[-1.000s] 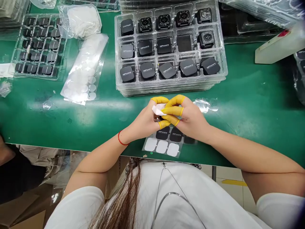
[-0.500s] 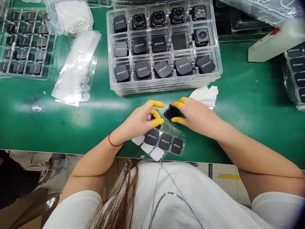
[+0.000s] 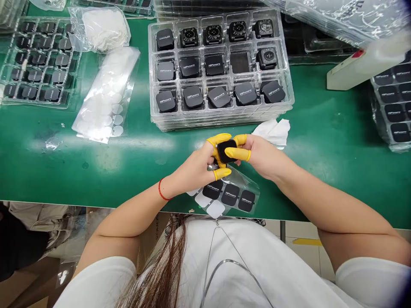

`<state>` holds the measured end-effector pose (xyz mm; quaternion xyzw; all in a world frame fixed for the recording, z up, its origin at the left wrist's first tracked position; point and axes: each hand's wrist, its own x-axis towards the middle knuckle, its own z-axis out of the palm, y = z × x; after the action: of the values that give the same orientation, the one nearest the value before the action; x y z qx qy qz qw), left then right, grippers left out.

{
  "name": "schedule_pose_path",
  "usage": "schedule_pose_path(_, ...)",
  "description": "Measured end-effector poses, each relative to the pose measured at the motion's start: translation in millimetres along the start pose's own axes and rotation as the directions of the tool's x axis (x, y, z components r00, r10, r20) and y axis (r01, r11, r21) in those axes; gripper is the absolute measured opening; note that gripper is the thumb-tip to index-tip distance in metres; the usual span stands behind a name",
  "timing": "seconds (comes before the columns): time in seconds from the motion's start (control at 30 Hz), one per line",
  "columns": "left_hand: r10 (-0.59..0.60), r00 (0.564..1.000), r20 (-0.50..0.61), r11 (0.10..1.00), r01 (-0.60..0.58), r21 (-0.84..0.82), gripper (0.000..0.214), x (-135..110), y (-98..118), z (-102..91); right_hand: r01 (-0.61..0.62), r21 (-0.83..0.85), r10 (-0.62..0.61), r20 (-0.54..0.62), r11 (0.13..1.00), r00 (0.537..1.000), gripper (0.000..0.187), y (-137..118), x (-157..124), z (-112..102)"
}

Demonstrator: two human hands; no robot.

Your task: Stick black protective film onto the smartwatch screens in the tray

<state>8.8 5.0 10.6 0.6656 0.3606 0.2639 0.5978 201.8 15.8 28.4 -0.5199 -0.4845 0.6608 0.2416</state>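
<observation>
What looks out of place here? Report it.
In the clear tray, the front-row pieces sit tilted in their pockets; one middle-row pocket looks empty. A crumpled white wipe lies loose beside the right hand, which holds a black piece with the left hand.

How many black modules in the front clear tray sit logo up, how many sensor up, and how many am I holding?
Logo-up modules in clear tray: 9
Sensor-up modules: 5
Held module, between left hand and right hand: 1
Total: 15
</observation>
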Motion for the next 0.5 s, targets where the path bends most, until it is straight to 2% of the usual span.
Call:
schedule_pose_path(0.1, 0.038, 0.999, -0.033, 0.999, -0.039, -0.037, 0.054, 1, -4, 3.6, -0.033, 0.021, 0.031, 0.069, 0.999, 0.997, 0.046, -3, -2, 7)
schedule_pose_path(0.17, 0.008, 0.999, -0.039, 0.997, -0.011, -0.081, 0.052, 2, -2, 2.4, 0.073, -0.118, -0.064, 0.082, 0.99, 0.995, 0.042, -3, -6, -2)
schedule_pose_path(0.2, -0.014, 0.999, -0.038, 0.994, 0.01, -0.107, 0.051, 2, 0, 0.9, 0.155, -0.247, -0.146, 0.055, 0.957, 0.988, 0.038, 0, -9, -13)
schedule_pose_path(0.23, -0.037, 0.999, -0.033, 0.991, 0.032, -0.132, 0.051, 2, 2, -0.8, 0.222, -0.422, -0.239, 0.012, 0.879, 0.971, 0.033, 4, -12, -26)
schedule_pose_path(0.27, -0.054, 0.998, -0.025, 0.986, 0.049, -0.158, 0.051, 2, 4, -2.7, 0.246, -0.601, -0.335, -0.037, 0.76, 0.942, 0.029, 10, -14, -43)
schedule_pose_path(0.33, -0.065, 0.998, 0.0, 0.979, 0.064, -0.196, 0.052, 2, 8, -5.7, 0.149, -0.859, -0.46, -0.109, 0.489, 0.881, 0.023, 24, -17, -76)
schedule_pose_path(0.37, -0.058, 0.998, 0.013, 0.977, 0.06, -0.205, 0.053, 2, 8, -6.5, 0.101, -0.896, -0.465, -0.125, 0.432, 0.876, 0.021, 30, -18, -89)
schedule_pose_path(0.4, -0.045, 0.999, 0.019, 0.978, 0.048, -0.205, 0.054, 2, 8, -6.7, 0.07, -0.914, -0.461, -0.135, 0.401, 0.877, 0.019, 35, -19, -98)
schedule_pose_path(0.43, -0.027, 0.999, 0.017, 0.98, 0.03, -0.196, 0.055, 2, 7, -6.4, 0.059, -0.911, -0.459, -0.148, 0.407, 0.876, 0.019, 37, -21, -101)
schedule_pose_path(0.5, 0.004, 1.0, 0.004, 0.987, -0.003, -0.161, 0.055, 2, 4, -4.8, 0.094, -0.889, -0.495, -0.16, 0.448, 0.854, 0.023, 33, -26, -88)
